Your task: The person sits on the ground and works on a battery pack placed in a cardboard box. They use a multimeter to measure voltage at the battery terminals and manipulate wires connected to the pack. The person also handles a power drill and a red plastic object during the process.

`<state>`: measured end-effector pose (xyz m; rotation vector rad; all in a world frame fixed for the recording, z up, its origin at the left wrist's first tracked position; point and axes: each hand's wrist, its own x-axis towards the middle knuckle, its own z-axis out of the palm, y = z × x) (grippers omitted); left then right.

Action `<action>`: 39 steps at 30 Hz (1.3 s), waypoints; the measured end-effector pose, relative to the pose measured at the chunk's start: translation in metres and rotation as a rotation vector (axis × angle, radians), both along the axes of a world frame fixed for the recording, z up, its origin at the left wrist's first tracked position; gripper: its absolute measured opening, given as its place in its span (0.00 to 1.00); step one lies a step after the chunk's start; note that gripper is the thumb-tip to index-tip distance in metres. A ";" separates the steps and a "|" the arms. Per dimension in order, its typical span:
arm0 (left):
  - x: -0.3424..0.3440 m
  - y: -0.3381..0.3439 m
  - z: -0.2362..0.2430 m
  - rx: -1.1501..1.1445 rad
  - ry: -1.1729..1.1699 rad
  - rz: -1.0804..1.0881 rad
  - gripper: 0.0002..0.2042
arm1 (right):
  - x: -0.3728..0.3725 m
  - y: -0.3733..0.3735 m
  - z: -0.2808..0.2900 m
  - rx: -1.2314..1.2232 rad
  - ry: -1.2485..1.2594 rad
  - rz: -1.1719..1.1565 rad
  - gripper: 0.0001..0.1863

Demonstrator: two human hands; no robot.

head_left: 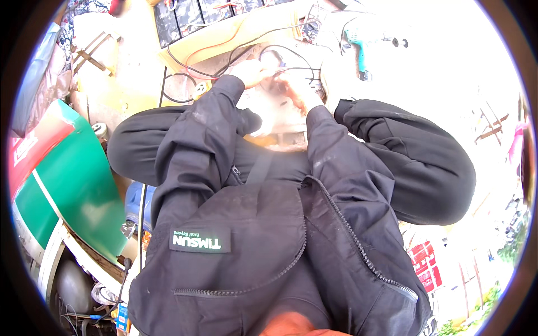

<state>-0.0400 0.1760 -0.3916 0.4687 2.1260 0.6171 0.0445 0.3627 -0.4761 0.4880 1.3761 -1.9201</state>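
Observation:
Both my hands are close together in front of my crossed legs, partly washed out by glare. My left hand [250, 73] is closed, with a thin black cable [302, 69] showing at its fingertips. Just to its right, my right hand [294, 92] has its fingers curled together; whatever lies between them is too bright to make out. More black and red wires [210, 53] loop around the hands. They run toward an open cardboard box [224, 51] holding dark patterned blocks [188, 22] with wires across their tops.
A teal power drill [360, 53] lies on the floor ahead to the right. A yellow tool, perhaps a tape measure [200, 89], sits by my left wrist. Green and red curved panels [73, 173] stand at my left. A red-and-white box [425, 266] is at the lower right.

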 end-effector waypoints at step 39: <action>0.033 -0.002 -0.006 -0.078 0.646 -0.246 0.09 | 0.006 0.015 0.054 -0.088 -0.213 -0.036 0.15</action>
